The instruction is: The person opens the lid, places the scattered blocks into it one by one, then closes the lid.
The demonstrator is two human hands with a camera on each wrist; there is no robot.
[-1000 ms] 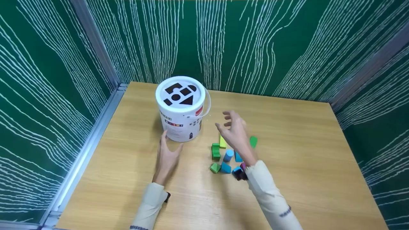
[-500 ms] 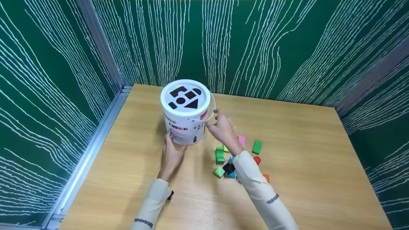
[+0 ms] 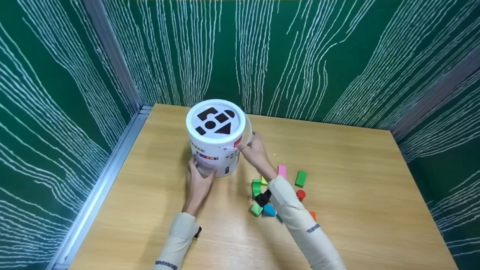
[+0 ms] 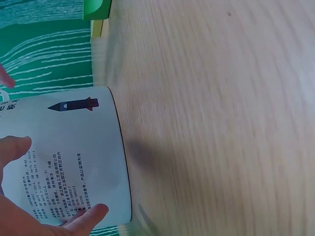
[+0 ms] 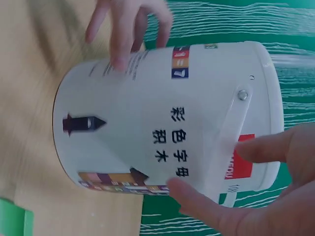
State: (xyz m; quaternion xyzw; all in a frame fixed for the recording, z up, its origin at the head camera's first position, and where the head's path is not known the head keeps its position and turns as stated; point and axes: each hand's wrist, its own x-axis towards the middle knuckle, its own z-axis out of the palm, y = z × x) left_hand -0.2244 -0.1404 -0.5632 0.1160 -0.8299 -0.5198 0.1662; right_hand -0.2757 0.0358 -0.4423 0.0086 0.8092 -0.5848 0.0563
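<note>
A white lidded toy bucket (image 3: pixel 213 146) with black shape cutouts in its lid stands upright at the back left of the table. My left hand (image 3: pixel 198 185) holds its lower near-left side, thumb and fingers spread round the wall. In the left wrist view, fingertips (image 4: pixel 98 211) press on the printed side of the bucket (image 4: pixel 78 157). My right hand (image 3: pixel 256 152) holds the right side by the white handle (image 3: pixel 248 129). The right wrist view has a fingertip (image 5: pixel 246 149) over the red label and handle strap, with another finger lower on the wall.
Several coloured blocks lie right of the bucket, partly hidden under my right forearm: a green arch block (image 3: pixel 256 186), a light green block (image 3: pixel 256 209), a blue block (image 3: pixel 269 210), a pink block (image 3: pixel 282 170), a green block (image 3: pixel 300 178) and a red cylinder (image 3: pixel 300 194). Green patterned panels (image 3: pixel 300 75) surround the table.
My right hand has moved left from above the blocks to the bucket's handle side. My left hand has come to the bucket's wall. More blocks show on the right.
</note>
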